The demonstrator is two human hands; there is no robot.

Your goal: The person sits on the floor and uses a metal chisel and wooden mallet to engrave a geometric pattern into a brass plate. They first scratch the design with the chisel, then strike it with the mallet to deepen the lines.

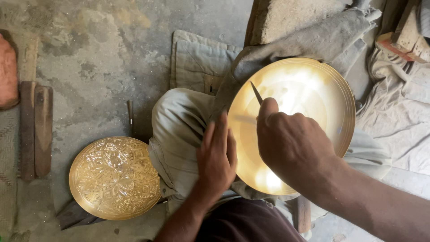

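Brass plate (313, 89), smooth and shining, rests tilted on the person's lap, against the cloth-covered knee (179, 130). Right hand (293, 145) lies over its lower middle, fingers curled shut around a thin pointed tool (256, 93) whose tip slants up and left across the plate's face; the handle is hidden in the fist. Left hand (218, 157) lies flat and open at the plate's left rim, steadying it. Engraved brass plate (115, 178) lies on the concrete floor (89, 54) well to the left, beside wooden bars (36, 130).
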